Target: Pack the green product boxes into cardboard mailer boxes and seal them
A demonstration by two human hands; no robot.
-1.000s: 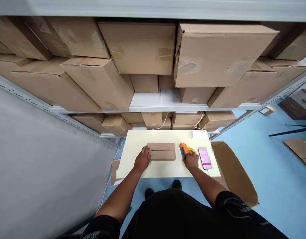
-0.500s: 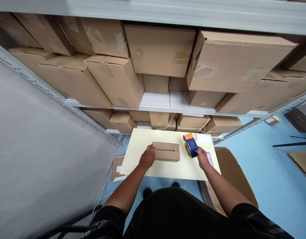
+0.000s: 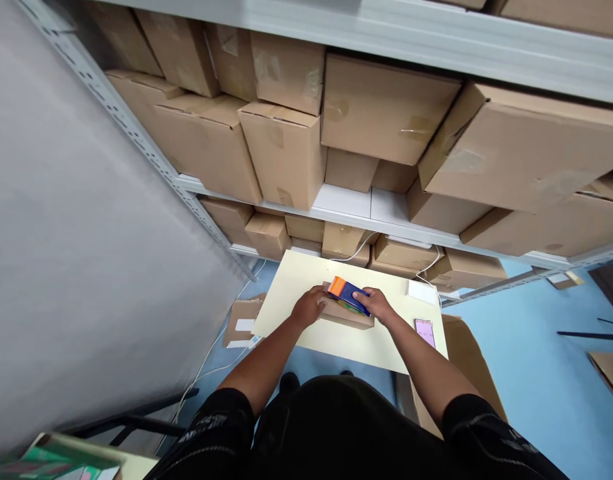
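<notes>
A small closed cardboard box (image 3: 347, 317) lies on the pale yellow table (image 3: 291, 287). My left hand (image 3: 309, 307) grips its left end, with the thumb on the near side. In my right hand (image 3: 376, 303) is a blue and orange tape dispenser (image 3: 350, 293), the fingers closed round its right end. The dispenser is over the top of the box, its orange end pointing to the left, close to my left fingers. It hides much of the box's top. Whether tape touches the cardboard I cannot tell.
A phone (image 3: 425, 332) and a white box (image 3: 421, 291) lie on the table's right side. Behind stands a metal shelf (image 3: 286, 207) packed with cardboard boxes (image 3: 286, 150). A large open carton (image 3: 474, 360) stands right of the table, a grey wall (image 3: 86, 233) to the left.
My right hand has brought the tape dispenser left, from beside the box to over its top. My left hand keeps hold of the box's left end. The camera view has turned left.
</notes>
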